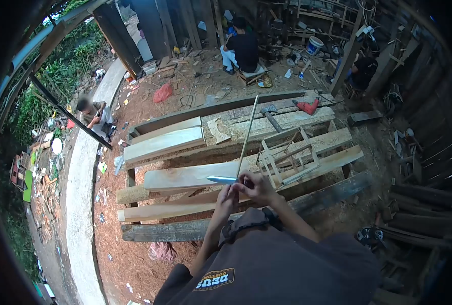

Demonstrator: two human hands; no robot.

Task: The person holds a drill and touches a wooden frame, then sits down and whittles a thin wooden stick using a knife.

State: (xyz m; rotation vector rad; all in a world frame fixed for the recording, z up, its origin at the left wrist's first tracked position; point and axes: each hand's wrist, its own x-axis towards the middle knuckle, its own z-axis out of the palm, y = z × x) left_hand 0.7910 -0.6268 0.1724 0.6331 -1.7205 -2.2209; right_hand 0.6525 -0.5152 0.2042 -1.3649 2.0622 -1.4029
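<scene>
Both hands are close together in front of my chest, above the timber beams. My right hand is closed round the handle of a knife, whose shiny blade points left. My left hand is closed on the lower end of a thin wooden strip, which rises away from me. The blade lies against the strip near its lower end. Just beyond the hands, a small wooden frame rests on the beams.
Thick beams lie across the workbench. A hammer and a red power drill are on its far side. Seated people are at the back, at the left and at the right. Wood shavings cover the ground.
</scene>
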